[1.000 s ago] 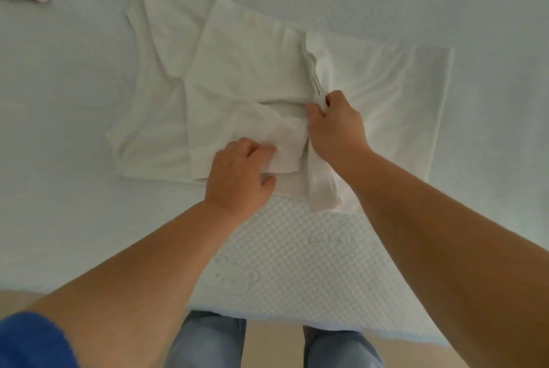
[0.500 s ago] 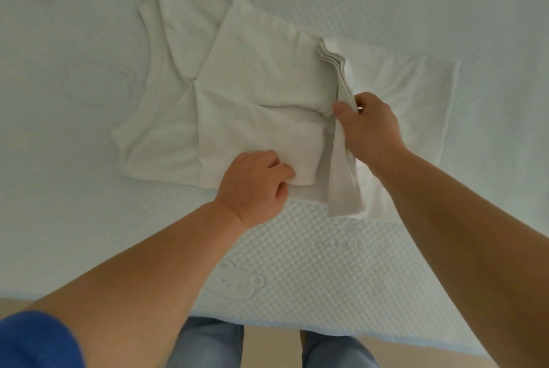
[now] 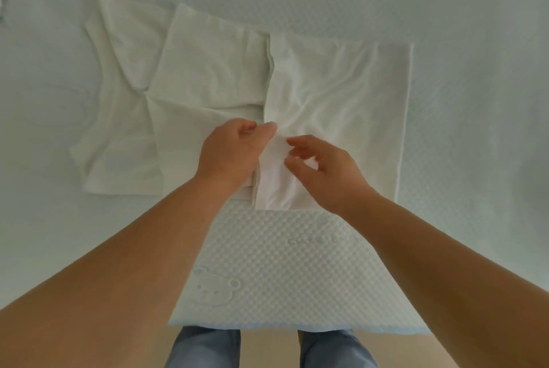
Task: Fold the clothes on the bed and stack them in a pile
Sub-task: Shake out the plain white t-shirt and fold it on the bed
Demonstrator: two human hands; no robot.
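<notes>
The white T-shirt [image 3: 341, 94] lies spread mid-bed [image 3: 297, 263], neck toward nine o'clock. Half a second ago the right hand [image 3: 323, 171] pinched the raised inner edge; now that flap is down and its fingers hover apart, holding nothing. The left hand [image 3: 231, 150] has slid to three o'clock, pinching the centre seam — one side fold looks finished.

Pale blue-white quilted bed [image 3: 297, 263] with embossed bear print; white partly folded cotton shirt [image 3: 341, 85] lies flat mid-bed, near the front edge.
</notes>
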